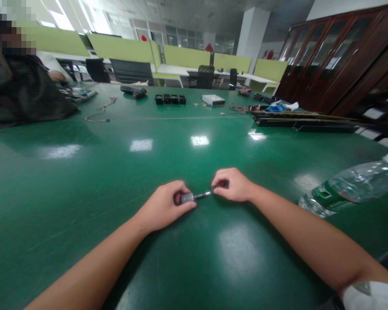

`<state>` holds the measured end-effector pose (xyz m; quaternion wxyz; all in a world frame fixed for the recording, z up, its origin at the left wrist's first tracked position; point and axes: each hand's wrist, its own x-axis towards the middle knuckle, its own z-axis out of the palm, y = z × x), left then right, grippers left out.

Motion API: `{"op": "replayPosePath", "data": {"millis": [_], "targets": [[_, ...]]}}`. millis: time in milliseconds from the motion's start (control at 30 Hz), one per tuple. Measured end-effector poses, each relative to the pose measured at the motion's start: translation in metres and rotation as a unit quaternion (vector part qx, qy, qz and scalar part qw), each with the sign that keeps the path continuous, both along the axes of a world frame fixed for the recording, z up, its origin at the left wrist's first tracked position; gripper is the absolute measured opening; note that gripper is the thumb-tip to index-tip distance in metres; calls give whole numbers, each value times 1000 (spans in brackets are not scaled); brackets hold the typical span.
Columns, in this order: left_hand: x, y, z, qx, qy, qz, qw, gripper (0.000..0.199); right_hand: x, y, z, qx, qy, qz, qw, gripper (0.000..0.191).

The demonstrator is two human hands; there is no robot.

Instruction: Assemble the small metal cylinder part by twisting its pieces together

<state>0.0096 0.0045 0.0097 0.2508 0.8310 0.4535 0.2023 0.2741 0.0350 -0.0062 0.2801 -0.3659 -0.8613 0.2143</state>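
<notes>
- Head view: the slim tool (202,195) lies between the two hands, low over the green table (168,262) at the middle of the picture.
- Its long axis runs crosswise, from the left hand (164,206) toward the right hand (234,185), tilting slightly away from the person at its right end.
- The left hand is nearer, wrapped about the thicker end, thumb and fingers pinching it.
- The right hand's fingertips are drawn together around a small dark piece (216,187), right at the thin end; whether piece and tool touch, I cannot tell.
- The tool looks like a screwdriver: a greyish, partly see-through handle, then a narrow shaft, dark with a shiny metallic stretch.
- The dark piece appears ridged, mostly hidden by the fingers; its full shape is unclear.
</notes>
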Motion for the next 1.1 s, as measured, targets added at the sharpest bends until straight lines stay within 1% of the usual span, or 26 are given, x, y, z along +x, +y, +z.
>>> {"op": "replayPosePath", "data": {"millis": [100, 233, 333, 400, 433, 533, 733, 933, 1100], "targets": [[-1, 0, -1, -1, -2, 0, 1000, 28, -4, -2, -1, 10, -8, 26, 1000, 5], [-2, 1, -3, 1, -4, -4, 1000, 27, -15, -7, -4, 28, -14, 42, 999, 6], [-4, 1, -4, 5, -14, -15, 1000, 25, -26, -14, -5, 53, -15, 57, 997, 13], [-4, 1, -4, 9, -21, -24, 999, 24, -32, -18, -5, 51, -12, 70, 996, 20], [-4, 1, -4, 10, -21, -27, 999, 24, -33, -20, -4, 46, -10, 66, 997, 22], [-4, 0, -2, 7, -19, -33, 999, 27, -34, -22, -3, 31, -9, 49, 998, 23], [-3, -1, 2, -5, -24, -33, 999, 25, -32, -21, -4, 39, -25, 64, 997, 17], [-1, -1, 1, 0, -11, -25, 1000, 23, -31, -20, -5, 46, -28, 64, 996, 18], [-1, 0, -2, 17, 9, -32, 999, 22, -32, -20, -5, 44, -29, 71, 996, 18]]}}
